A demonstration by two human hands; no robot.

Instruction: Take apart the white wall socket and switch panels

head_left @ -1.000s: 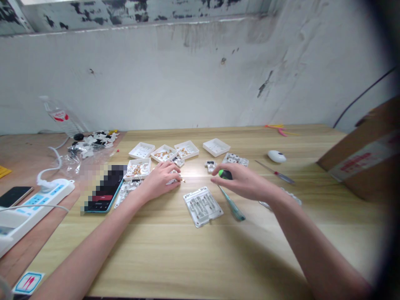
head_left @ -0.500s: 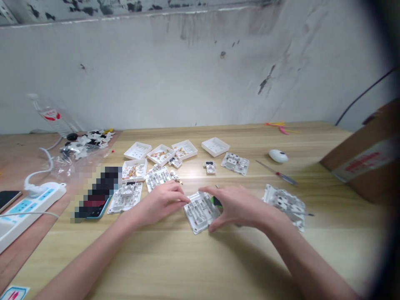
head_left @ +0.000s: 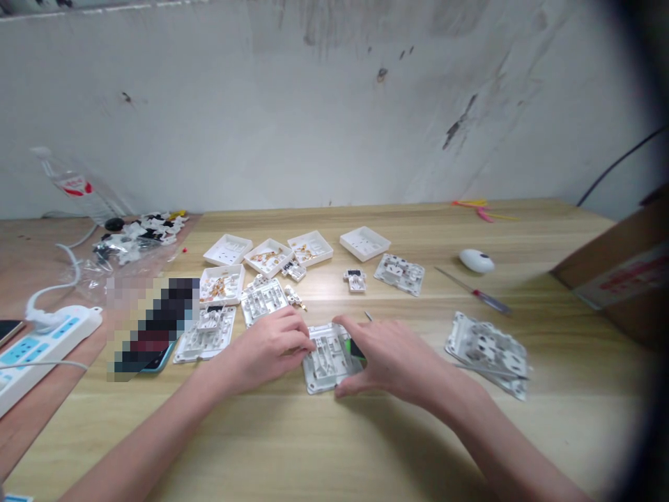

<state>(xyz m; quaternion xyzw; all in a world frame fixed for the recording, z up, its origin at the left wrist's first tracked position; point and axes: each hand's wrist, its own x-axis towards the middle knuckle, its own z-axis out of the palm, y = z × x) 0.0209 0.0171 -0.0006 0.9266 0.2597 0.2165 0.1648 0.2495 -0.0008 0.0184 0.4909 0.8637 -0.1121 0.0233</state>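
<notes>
A square white plastic switch-socket housing (head_left: 327, 362) lies on the table with its moulded compartments facing up. My right hand (head_left: 389, 355) spans its right side, thumb at the near edge and fingers at the far edge. A green-and-black handle (head_left: 357, 348) shows under that palm; a thin metal shaft (head_left: 491, 371) sticks out beyond the wrist, apparently the same screwdriver. My left hand (head_left: 277, 345) is closed in a pinch at the housing's upper left edge; whatever sits between its fingertips is hidden. Beyond the left hand lies another open housing (head_left: 264, 301).
White trays (head_left: 269, 258) with brass parts stand at the back. More housings lie left (head_left: 206, 335) and right (head_left: 488, 352). A small switch module (head_left: 356, 280), a screwdriver (head_left: 473, 289), a white mouse-shaped object (head_left: 476, 261), a phone (head_left: 159, 357), a power strip (head_left: 47, 348) and a carton (head_left: 617, 272) surround them.
My left fingers have curled in more tightly over the housing's left edge. My right hand keeps its grip around the housing's right side. The view has shifted slightly.
</notes>
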